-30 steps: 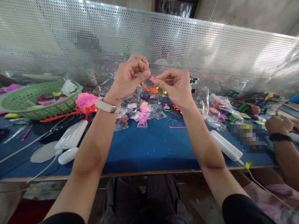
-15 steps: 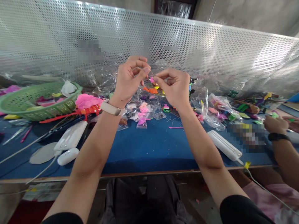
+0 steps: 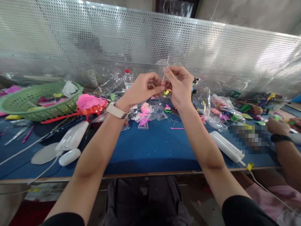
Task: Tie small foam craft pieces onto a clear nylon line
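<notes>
Above the back of the table, my left hand [image 3: 146, 87] and my right hand [image 3: 181, 84] are close together with fingertips pinched. A thin pale wire [image 3: 164, 75] runs upright between them: the right thumb and forefinger grip it higher, while the left fingertips close around its lower end. Whether anything small hangs from it is hidden by the fingers. Below lies a small green and pink clay figure [image 3: 167, 110], beside thin bent wires [image 3: 174, 121] and a pink stick [image 3: 177, 128]. Small bags of pink clay [image 3: 143, 119] lie beneath my left hand.
At left stands a green basket [image 3: 54, 110] of clay beside a pink and red clay piece [image 3: 90, 102]. White power banks [image 3: 72, 136] with cables flank my arms. A red-capped bottle [image 3: 127, 80] stands behind. At right, a co-worker's hand [image 3: 278, 127] holds green clay.
My left hand has moved right and down to meet the right hand. My right hand has turned upward, its thumb now higher; the pink piece seen at its fingertips is out of sight.
</notes>
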Demonstrator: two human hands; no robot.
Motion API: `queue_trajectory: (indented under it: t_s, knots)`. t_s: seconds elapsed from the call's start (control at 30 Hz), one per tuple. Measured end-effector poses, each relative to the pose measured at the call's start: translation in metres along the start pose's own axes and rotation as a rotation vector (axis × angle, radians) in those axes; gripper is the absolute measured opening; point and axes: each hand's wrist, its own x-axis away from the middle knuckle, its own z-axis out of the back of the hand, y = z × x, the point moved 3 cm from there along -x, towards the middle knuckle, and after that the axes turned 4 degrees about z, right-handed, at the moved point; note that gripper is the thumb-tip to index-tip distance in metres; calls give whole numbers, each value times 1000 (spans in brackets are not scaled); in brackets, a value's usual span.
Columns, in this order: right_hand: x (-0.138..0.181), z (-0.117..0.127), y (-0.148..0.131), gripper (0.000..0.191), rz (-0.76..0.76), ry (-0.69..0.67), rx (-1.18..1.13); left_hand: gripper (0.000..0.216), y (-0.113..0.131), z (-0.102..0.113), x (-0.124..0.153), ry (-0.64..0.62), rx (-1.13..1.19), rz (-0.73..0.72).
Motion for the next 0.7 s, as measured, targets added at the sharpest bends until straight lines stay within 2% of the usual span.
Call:
queue_trajectory:
  t_s: [0.17, 0.37, 0.53, 0.6, 0.7]
  knots:
    - [-1, -3, 0, 43, -64, -19, -17, 31, -1, 1, 0, -23, 25, 12]
    - [-5, -2, 3, 39, -23, -98, 48, 28, -11, -1, -1, -134, 157, 72]
    - [-5, 3, 9, 36, -73, -24, -55, 35, -16, -3, 1, -264, 208, 132]
    - [-5, 7, 11, 36, -102, 13, -99, 38, -17, -2, 1, -267, 210, 145]
    - [-7, 13, 15, 37, -117, 15, -92, 35, -21, 2, 0, -207, 221, 146]
